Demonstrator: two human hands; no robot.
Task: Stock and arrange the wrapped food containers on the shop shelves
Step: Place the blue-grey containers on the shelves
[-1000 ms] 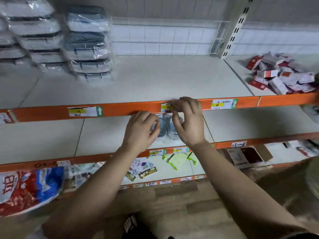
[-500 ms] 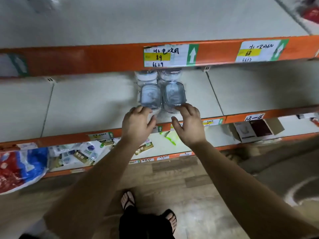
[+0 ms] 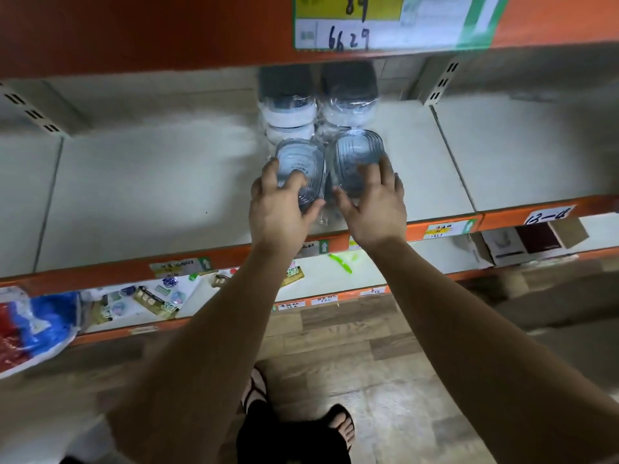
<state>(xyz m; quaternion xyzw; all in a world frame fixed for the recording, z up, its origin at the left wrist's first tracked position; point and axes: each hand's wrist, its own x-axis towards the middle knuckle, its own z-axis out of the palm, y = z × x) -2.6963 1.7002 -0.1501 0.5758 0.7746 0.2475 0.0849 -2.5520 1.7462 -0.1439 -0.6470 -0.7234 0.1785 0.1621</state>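
Two clear wrapped food containers with grey-blue lids stand side by side on the white middle shelf (image 3: 150,195). My left hand (image 3: 278,209) grips the near end of the left container (image 3: 301,159), fingers over its lid and thumb on its right side. Fingers spread, my right hand (image 3: 375,202) holds the right container (image 3: 355,152), thumb against its left side. Right behind them, touching, are two stacks of wrapped containers (image 3: 288,108) reaching back under the orange shelf rail (image 3: 167,31). My hands hide the near edges of both front containers.
A price label (image 3: 385,21) sits on the upper rail. The lower shelf holds small packets (image 3: 150,296), a red and blue bag (image 3: 30,326), a green item (image 3: 341,262) and an open cardboard box (image 3: 522,242). My sandalled feet (image 3: 338,426) stand on wood flooring.
The view has dropped and closed in on the middle shelf. Both hands have moved forward from the containers' front edges onto their lids and now hold them.
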